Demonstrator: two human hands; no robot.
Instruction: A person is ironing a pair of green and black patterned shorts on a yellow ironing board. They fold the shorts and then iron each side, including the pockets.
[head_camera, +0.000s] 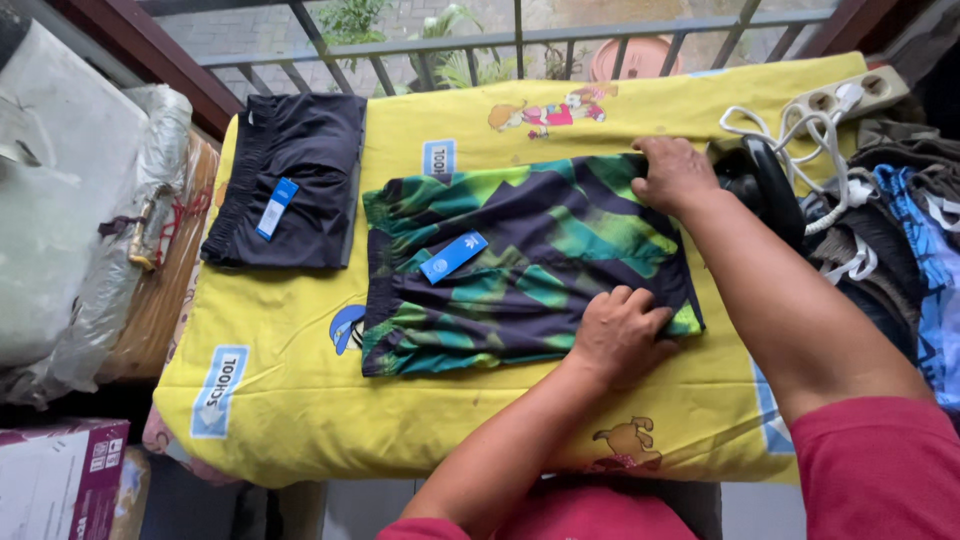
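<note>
The left hand (622, 335) presses flat, fingers curled, on green-and-navy patterned fabric shorts (520, 265) lying on the yellow cloth-covered surface (300, 400). The right hand (675, 175) seemingly pinches their far edge.

blue hang tag (453, 257): slanted rectangle on green-and-dark patterned shorts (520, 265) | second blue tag (277, 207): narrow, on black shorts (290, 190) | cardboard box (60, 480): bottom-left, maroon and white | plastic-wrapped bundle (160, 250): left edge
</note>
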